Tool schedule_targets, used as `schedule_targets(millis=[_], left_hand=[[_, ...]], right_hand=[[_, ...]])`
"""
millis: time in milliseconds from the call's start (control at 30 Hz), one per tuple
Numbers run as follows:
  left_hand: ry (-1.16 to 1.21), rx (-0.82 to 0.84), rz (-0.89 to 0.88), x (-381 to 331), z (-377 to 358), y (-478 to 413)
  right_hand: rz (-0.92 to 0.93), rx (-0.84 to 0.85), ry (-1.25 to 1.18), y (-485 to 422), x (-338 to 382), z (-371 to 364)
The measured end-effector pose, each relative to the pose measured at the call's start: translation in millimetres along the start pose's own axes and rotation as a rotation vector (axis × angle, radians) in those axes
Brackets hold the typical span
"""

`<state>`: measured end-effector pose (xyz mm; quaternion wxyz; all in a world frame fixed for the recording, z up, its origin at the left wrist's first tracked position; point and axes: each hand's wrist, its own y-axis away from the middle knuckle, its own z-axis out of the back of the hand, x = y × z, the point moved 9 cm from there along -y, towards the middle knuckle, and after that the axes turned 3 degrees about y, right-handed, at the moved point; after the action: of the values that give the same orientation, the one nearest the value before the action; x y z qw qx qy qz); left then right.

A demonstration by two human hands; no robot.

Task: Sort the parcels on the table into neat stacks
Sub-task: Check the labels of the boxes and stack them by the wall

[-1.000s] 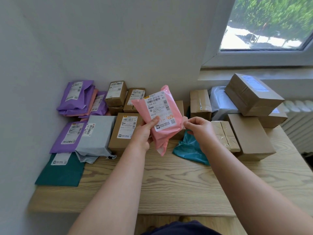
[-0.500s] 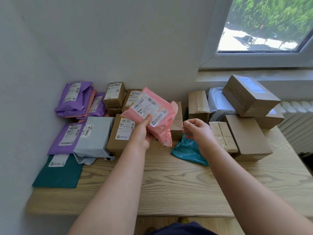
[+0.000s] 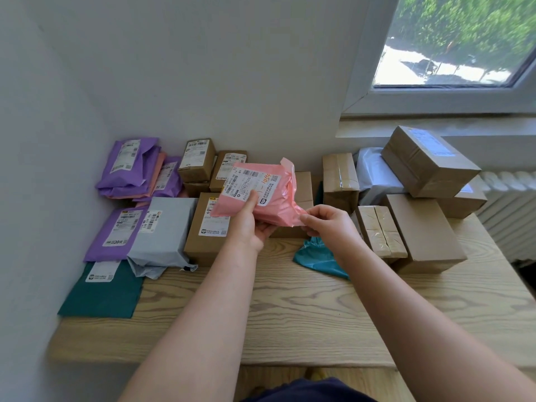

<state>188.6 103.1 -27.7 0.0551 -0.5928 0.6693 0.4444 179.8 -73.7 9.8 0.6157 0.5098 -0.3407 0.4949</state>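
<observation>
Pink mailer [image 3: 272, 198] is up off the table [image 3: 290, 314], right between both hands, label facing up. L hand [image 3: 251, 224] grips its near edge, thumb on the label, fingers under. R hand [image 3: 327, 224] is pinching the loose flap at the bag's right corner. Long axis runs roughly L-to-R, a bit tilted. Soft-bag pile w/ the purple mailers [image 3: 130, 169] sits beyond and left of the L hand, boxes [image 3: 423, 230] are right of the R hand. So imo L hand's way nearer for the drop, R just needs to let go.
</observation>
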Motion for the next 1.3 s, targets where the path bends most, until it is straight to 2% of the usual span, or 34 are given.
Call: schedule_targets(millis=[367, 500, 600, 733, 833, 967, 1067, 1167, 1300], left_hand=[[0.01, -0.1, 0.151, 10, 15, 13], [-0.323, -0.016, 0.28, 21, 19, 18], [-0.647, -0.046, 0.306, 20, 31, 19], [-0.905, -0.105, 0.114, 0, 29, 12], [-1.073, -0.106, -0.042, -17, 14, 16], [-0.946, 0.024, -0.15, -26, 0, 13], [-0.82, 0.006, -0.156, -29, 0, 15], [-0.598, -0.014, -0.051, -22, 6, 17], [-0.254, 0.097, 0.134, 2, 4, 14]], right_hand=[[-0.005, -0.028, -0.116, 7, 5, 5], [0.129, -0.12, 0.003, 8, 27, 18], [0.213, -0.112, 0.026, 8, 48, 24], [0.244, -0.104, 0.133, 8, 59, 29], [0.253, -0.092, 0.075, 11, 61, 28], [0.186, -0.173, -0.173, 12, 55, 41], [0.062, -0.234, -0.482, 9, 30, 56], [-0.031, -0.279, -0.688, 7, 2, 63], [-0.1, -0.339, -0.765, 17, -29, 66]])
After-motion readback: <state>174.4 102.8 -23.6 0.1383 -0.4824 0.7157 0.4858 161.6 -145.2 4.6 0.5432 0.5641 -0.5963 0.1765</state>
